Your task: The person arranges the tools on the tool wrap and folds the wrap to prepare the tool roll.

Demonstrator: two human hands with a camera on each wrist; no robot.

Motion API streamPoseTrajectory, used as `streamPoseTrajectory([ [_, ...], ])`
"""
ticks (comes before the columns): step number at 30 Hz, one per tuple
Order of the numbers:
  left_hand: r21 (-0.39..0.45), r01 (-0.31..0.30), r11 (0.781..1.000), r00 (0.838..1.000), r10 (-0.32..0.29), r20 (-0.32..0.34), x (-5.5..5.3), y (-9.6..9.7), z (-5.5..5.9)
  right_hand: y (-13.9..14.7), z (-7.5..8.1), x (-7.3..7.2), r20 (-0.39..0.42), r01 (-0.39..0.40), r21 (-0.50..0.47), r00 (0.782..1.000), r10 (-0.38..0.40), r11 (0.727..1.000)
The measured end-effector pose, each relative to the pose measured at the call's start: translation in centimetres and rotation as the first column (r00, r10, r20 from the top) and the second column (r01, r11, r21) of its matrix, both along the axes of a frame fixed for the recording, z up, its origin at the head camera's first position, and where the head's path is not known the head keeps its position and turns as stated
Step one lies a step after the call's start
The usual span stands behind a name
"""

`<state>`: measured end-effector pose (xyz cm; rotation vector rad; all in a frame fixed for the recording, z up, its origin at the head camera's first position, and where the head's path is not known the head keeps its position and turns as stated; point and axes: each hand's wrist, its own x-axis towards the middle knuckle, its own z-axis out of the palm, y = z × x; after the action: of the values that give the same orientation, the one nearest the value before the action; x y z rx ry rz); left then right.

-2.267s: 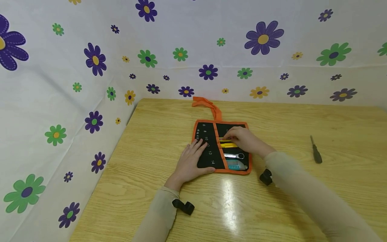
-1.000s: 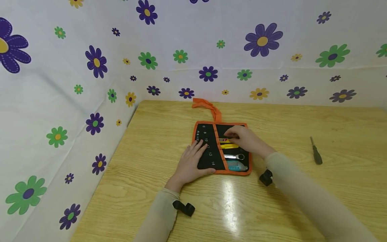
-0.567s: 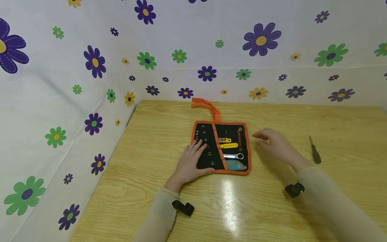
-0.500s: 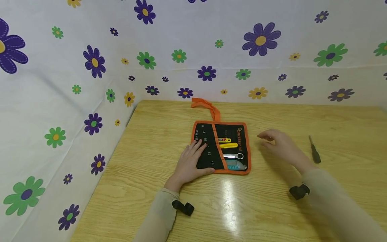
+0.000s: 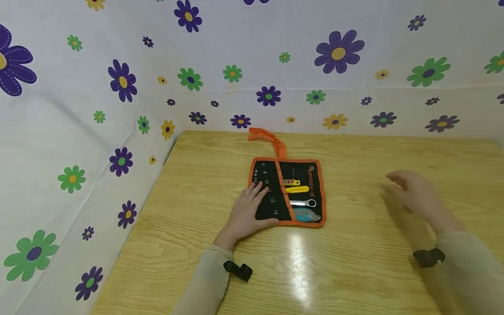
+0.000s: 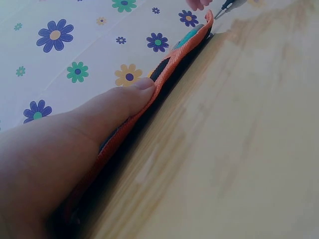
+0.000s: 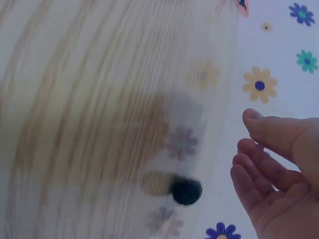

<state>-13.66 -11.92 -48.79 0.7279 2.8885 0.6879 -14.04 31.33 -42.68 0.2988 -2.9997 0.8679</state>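
Note:
My left hand (image 5: 246, 214) rests with spread fingers on the left part of a black tool pouch (image 5: 313, 181) with orange trim; in the left wrist view its thumb (image 6: 144, 84) lies along the trim. Out of the pouch's pockets stick a flat yellow tool with a red label (image 5: 292, 182), a yellow handle (image 5: 298, 189), a ring spanner (image 5: 303, 203) and a teal tool (image 5: 307, 215). My right hand (image 5: 417, 194) hovers over the table at the right, fingers loosely bent, holding nothing. A screwdriver (image 6: 227, 6) shows near it in the left wrist view; in the head view the hand hides it. Its dark handle end (image 7: 187, 191) appears in the right wrist view.
An orange tie strap (image 5: 271, 139) trails from the pouch's far edge across the wooden table (image 5: 354, 280). A white cloth with printed flowers (image 5: 236, 43) hangs behind the table and along its left side.
My right hand has left the flat yellow tool in the pouch and moved right, to where the screwdriver lay in view. That tool sits in its pocket. The left hand has stayed put.

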Motion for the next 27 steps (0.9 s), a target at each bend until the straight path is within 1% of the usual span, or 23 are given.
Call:
streamPoseTrajectory([
  [3,-0.006,0.001,1.0,1.0,-0.001,0.002,0.0,0.0,0.0,1.3,-0.1,0.0,0.023,0.034,0.032,0.999,-0.035,0.999],
  [6,-0.006,0.005,1.0,1.0,-0.005,0.003,0.0,0.0,0.0,2.1,-0.3,0.1,0.051,0.067,0.03,0.996,-0.068,0.997],
  [9,-0.008,0.007,1.0,1.0,-0.007,0.001,0.0,-0.1,0.0,2.7,-0.4,0.1,0.084,0.094,0.024,0.992,-0.095,0.995],
  [14,-0.012,0.006,1.0,1.0,-0.006,0.006,-0.1,0.0,-0.1,3.2,-0.4,0.2,0.129,0.128,0.041,0.983,-0.132,0.991],
  [20,-0.011,0.003,1.0,1.0,-0.003,0.011,-0.1,0.0,-0.1,3.4,-0.6,0.3,0.181,0.125,0.074,0.974,-0.136,0.989],
  [27,-0.01,0.003,1.0,1.0,-0.003,0.009,-0.1,0.0,0.0,3.2,-0.8,0.4,0.168,0.108,0.093,0.978,-0.122,0.99],
])
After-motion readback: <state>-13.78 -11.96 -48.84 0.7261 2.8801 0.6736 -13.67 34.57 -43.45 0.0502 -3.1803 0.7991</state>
